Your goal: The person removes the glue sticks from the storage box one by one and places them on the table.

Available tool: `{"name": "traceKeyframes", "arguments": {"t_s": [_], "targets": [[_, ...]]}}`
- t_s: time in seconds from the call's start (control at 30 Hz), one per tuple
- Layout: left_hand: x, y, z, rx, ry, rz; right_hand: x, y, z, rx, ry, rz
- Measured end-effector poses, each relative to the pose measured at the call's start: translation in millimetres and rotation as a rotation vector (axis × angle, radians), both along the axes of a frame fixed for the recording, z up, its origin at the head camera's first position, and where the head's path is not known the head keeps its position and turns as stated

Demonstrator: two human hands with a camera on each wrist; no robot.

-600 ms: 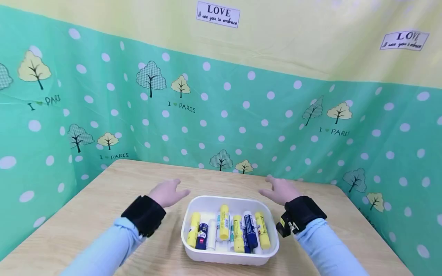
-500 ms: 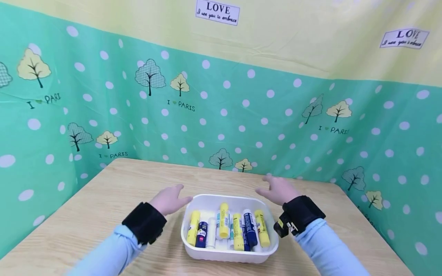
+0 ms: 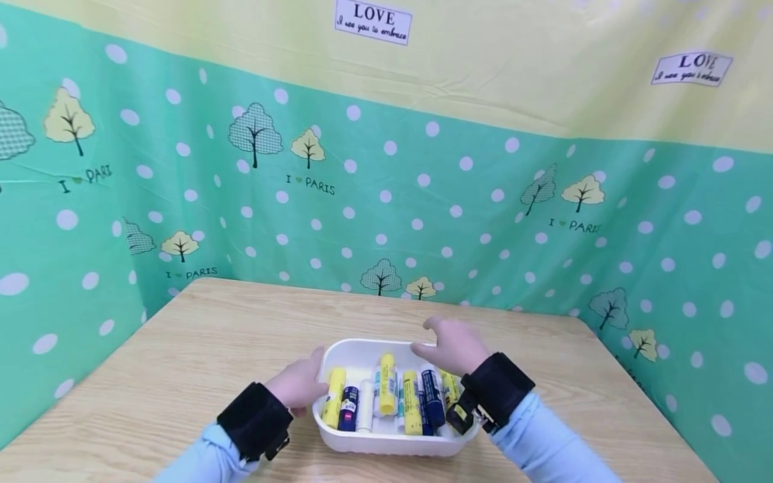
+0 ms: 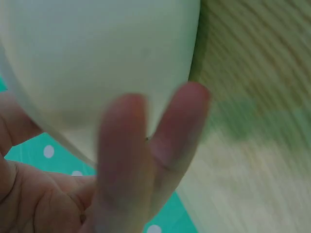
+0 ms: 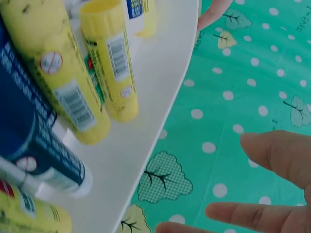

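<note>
A white plastic bin [image 3: 392,444] stands on the table with several glue sticks lying in it. Yellow ones [image 3: 388,386], dark blue ones [image 3: 431,396] and a white one [image 3: 365,406] lie side by side. At the bin's left end is my left hand [image 3: 298,382], thumb over the rim and fingers outside the wall. Its fingers [image 4: 180,128] look straight and partly blurred in the left wrist view; firm contact is unclear. My right hand [image 3: 455,345] hovers over the far right rim, fingers spread and holding nothing, hiding part of the bin's right end.
The wooden table [image 3: 199,362] extends around the bin on all sides. A green and yellow curtain [image 3: 386,181] with printed trees hangs behind and beside it. Black straps with cameras [image 3: 256,419] sit on both wrists.
My left hand has come down and right onto the bin's left rim. The right hand has moved left, over the bin's far right edge. The bin stays in place.
</note>
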State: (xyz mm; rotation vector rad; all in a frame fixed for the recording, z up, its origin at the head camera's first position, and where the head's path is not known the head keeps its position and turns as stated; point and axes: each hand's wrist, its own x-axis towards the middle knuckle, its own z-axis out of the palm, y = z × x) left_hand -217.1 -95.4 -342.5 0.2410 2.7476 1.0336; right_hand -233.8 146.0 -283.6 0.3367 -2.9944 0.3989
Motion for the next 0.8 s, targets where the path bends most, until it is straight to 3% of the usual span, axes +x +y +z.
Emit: {"name": "traceKeyframes", "arguments": {"t_s": [0.17, 0.43, 0.8], "targets": [[0.1, 0.8, -2.8, 0.013, 0.007, -0.011, 0.8, -8.0, -5.0, -0.068, -0.088, -0.011], [-1.2, 5.2, -7.4, -0.016, 0.060, 0.002, 2.1, -18.6, -15.1, -0.170, -0.338, -0.037], [-1.3, 3.0, -17.9, -0.015, 0.078, 0.022, -8.3, -24.3, -32.1, -0.110, -0.457, -0.094]]}}
